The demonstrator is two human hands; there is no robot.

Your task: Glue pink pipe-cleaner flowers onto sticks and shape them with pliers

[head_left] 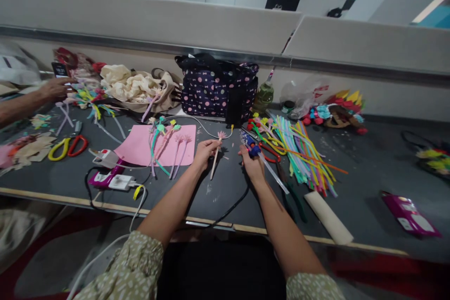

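Observation:
My left hand pinches a pipe-cleaner flower by its upper stem. It has a pink head and a pale stem pointing down toward the table. In my right hand is a blue hot glue gun, and a clear glue stick sticks out of its back. The gun's nozzle end points away from me, to the right of the flower and apart from it. Left of my hands, several finished flowers lie on a pink sheet. Pliers with dark green handles rest beside my right forearm.
Coloured pipe cleaners are bundled to the right, near a beige roll. A dotted bag stands behind. Scissors and a purple power strip with cables lie left. Another person's hand reaches in at far left.

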